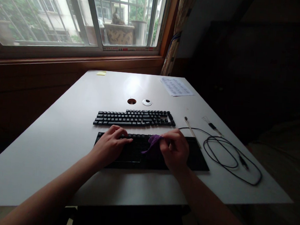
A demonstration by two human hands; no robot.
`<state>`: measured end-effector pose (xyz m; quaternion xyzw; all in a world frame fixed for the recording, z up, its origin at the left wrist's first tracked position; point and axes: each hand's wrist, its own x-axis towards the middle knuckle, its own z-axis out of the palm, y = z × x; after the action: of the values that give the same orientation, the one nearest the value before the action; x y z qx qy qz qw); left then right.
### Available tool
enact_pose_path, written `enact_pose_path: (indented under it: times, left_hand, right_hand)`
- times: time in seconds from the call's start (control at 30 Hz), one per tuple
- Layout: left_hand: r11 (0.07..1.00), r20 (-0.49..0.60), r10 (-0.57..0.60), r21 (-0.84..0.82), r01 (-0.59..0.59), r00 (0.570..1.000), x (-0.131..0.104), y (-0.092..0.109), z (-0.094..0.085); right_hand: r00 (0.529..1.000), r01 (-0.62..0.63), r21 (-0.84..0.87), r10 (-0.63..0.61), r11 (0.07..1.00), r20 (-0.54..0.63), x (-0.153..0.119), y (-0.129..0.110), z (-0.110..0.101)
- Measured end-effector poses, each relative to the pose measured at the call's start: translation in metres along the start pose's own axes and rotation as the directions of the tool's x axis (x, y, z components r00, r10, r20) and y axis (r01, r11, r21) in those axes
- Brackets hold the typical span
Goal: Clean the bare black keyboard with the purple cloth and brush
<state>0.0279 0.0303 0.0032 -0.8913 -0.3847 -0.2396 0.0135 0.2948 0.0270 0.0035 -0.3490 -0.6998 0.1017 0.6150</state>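
Note:
A black keyboard base [132, 157] with most of its keycaps off lies near the front edge of the white table. My left hand [113, 140] rests over its left part, thumb and fingers apart, holding nothing that I can see. Pinched in my right hand [175, 148] is a purple cloth [153, 143], which hangs down onto the middle of the base. Just behind the base, loose black keycaps [134, 118] are laid out in rows like a keyboard. What lies under both palms is hidden.
Right of the base are a thin brush [189, 126], a wire keycap puller [213, 127] and a coiled black cable [235, 166]. Farther back, the table [61, 130] has a round hole [131, 101], a ring-shaped cover [147, 102], printed papers [176, 87] and yellow notes [101, 73].

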Motion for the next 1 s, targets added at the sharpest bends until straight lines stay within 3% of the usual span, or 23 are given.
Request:
enact_pose_path:
  times: [0.57,0.83,1.0]
  left_hand:
    - [0.999,0.007,0.038,0.029,-0.038,0.999,-0.001,-0.003,0.002]
    - [0.997,-0.062,0.058,0.060,-0.054,0.996,-0.005,-0.009,0.003]
    - [0.997,-0.027,0.070,0.041,-0.069,0.997,-0.005,-0.012,0.003]
  right_hand:
    - [1.000,-0.005,-0.005,0.005,1.000,0.021,-0.002,0.001,0.002]
    - [1.000,-0.008,-0.016,0.008,1.000,0.017,0.000,0.002,0.000]
    - [0.999,-0.005,-0.006,0.005,1.000,0.033,0.000,0.001,0.000]
